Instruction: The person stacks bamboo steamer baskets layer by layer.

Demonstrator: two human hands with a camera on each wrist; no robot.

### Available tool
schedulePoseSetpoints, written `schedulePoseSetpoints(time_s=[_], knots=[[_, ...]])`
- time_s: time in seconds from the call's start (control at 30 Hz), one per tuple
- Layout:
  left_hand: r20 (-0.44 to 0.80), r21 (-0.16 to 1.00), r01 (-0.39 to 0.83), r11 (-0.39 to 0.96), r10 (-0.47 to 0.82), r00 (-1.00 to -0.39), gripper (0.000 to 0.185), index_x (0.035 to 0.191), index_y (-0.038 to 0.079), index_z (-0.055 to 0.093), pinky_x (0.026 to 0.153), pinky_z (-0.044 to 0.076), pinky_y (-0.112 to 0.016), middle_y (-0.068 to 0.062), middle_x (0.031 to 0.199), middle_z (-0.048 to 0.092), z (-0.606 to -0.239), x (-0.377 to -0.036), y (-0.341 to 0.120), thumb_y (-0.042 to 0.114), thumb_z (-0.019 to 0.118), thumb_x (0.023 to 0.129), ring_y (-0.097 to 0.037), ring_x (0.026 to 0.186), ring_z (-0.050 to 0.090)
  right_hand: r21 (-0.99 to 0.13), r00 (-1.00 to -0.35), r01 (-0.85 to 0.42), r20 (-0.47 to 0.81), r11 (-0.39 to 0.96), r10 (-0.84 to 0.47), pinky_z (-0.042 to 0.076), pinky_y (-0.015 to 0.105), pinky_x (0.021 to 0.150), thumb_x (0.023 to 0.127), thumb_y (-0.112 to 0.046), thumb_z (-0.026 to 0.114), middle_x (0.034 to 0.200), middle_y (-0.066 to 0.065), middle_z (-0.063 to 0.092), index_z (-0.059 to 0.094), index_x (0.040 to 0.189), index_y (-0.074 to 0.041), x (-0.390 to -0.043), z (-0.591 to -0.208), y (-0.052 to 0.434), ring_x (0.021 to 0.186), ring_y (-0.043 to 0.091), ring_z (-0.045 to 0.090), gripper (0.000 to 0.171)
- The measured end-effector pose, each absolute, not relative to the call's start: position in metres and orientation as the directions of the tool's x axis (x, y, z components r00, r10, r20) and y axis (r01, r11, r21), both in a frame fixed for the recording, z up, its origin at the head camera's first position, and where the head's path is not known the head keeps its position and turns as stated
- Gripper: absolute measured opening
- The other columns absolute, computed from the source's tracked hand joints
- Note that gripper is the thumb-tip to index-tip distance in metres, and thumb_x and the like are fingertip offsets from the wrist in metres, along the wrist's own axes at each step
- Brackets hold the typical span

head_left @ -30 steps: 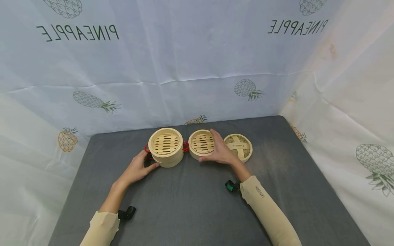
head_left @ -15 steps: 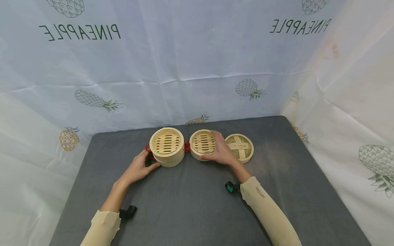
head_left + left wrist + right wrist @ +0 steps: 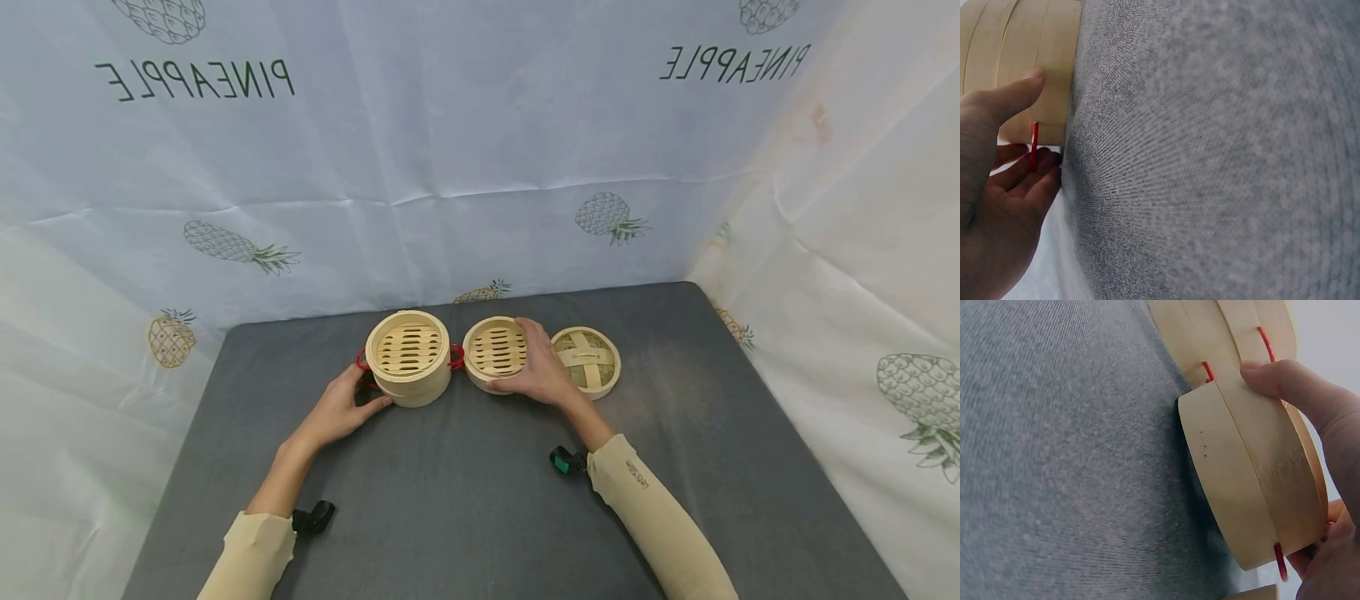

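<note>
On the left stands a stack of bamboo steamer baskets [image 3: 410,358] with slatted tops and red cord loops. My left hand [image 3: 336,408] holds its left side low down; in the left wrist view the thumb lies on the wall and the fingers curl by a red loop [image 3: 1034,144]. Just right of the stack is a single bamboo steamer basket [image 3: 495,348], also with red cord. My right hand [image 3: 540,367] grips its right side, thumb at the front and fingers at the back. Whether this basket's whole base touches the table cannot be seen.
A round woven bamboo lid [image 3: 587,357] with a strap handle lies right of the single basket, partly behind my right hand. Everything stands near the far edge of the dark grey table [image 3: 450,500]. A pineapple-print white curtain [image 3: 450,150] hangs behind.
</note>
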State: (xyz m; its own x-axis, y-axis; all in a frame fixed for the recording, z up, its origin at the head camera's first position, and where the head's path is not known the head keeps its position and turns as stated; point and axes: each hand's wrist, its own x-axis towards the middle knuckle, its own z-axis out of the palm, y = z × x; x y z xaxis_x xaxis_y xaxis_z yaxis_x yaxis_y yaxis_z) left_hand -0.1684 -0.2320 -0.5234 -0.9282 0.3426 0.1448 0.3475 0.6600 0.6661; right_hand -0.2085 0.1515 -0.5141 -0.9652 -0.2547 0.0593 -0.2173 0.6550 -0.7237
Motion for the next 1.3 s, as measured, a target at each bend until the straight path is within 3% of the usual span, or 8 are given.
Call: schedulePoseSetpoints(time_s=[0.6, 1.3], knots=[[0.147, 0.66, 0.349, 0.666, 0.341, -0.929, 0.075, 0.159, 0.002, 0.047, 0.104, 0.06, -0.059, -0.024, 0.144, 0.064, -0.526, -0.169, -0.233, 0.016, 0.085, 0.096, -0.04, 0.127, 0.068, -0.658, -0.948, -0.295, 0.112, 0.693, -0.297, 0.04, 0.07, 0.125, 0.072, -0.053, 0.098, 0.174, 0.021, 0.033, 0.03, 0.169, -0.005, -0.194, -0.497, 0.161, 0.16, 0.045, 0.037, 0.127], [0.143, 0.662, 0.347, 0.665, 0.342, -0.929, 0.072, 0.157, 0.002, 0.049, 0.103, 0.06, -0.059, -0.024, 0.142, 0.065, -0.526, -0.17, -0.233, 0.017, 0.085, 0.097, -0.04, 0.126, 0.068, -0.646, -0.943, -0.313, 0.123, 0.696, -0.31, 0.037, 0.07, 0.127, 0.071, -0.053, 0.099, 0.175, 0.019, 0.031, 0.028, 0.17, -0.009, -0.178, -0.485, 0.167, 0.162, 0.043, 0.034, 0.13]])
